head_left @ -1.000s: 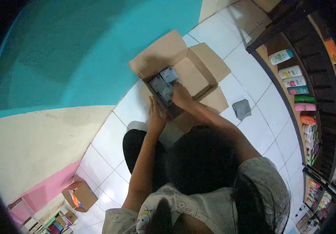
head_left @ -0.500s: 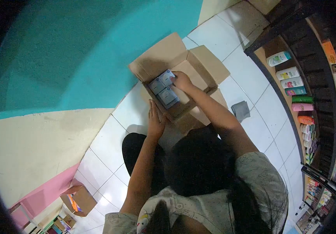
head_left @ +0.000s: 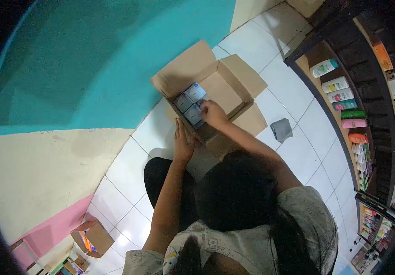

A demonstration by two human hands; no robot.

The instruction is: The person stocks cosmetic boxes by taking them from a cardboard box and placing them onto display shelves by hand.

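Note:
An open cardboard carton (head_left: pixel 227 87) sits on the floor with its flaps spread. Several small pale blue-grey boxes (head_left: pixel 194 92) lie side by side along its left inner side. My right hand (head_left: pixel 214 114) reaches into the carton, its fingers curled and pinching at the edge of one small box (head_left: pixel 193 116) in the near part of the group. That hand covers part of the box. Against the carton's near left outer side rests my left hand (head_left: pixel 184 143), with its fingers stretched out and nothing in them.
A grey folded cloth (head_left: pixel 282 130) lies on the white tiles right of the carton. Shelves with bottles (head_left: pixel 338 85) stand along the right. A teal and cream wall (head_left: pixel 106 91) rises at the left, and another cardboard box (head_left: pixel 92 238) sits lower left.
My right hand has moved from the far small box toward the near boxes, uncovering the far one. My left hand has stayed at the carton's side.

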